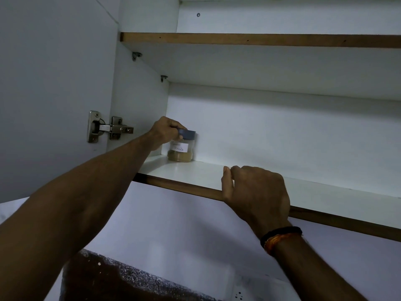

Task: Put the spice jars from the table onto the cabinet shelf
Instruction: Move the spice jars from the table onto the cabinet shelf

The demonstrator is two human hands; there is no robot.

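Note:
A clear spice jar [180, 151] with brown powder, a white handwritten label and a dark blue lid stands in the back left corner of the lower cabinet shelf [271, 183]. My left hand [165, 132] reaches deep into the cabinet and grips the jar's lid from the left. My right hand [253, 190] rests on the shelf's brown front edge, thumb lying on the shelf top and fingers curled over the edge. A dark and orange thread band circles that wrist.
The open cabinet door [54, 94] hangs at the left on a metal hinge [108, 128]. An upper shelf [260, 41] runs above. Below are a white wall and a speckled dark counter edge [130, 276], with a socket [238, 296] at the bottom.

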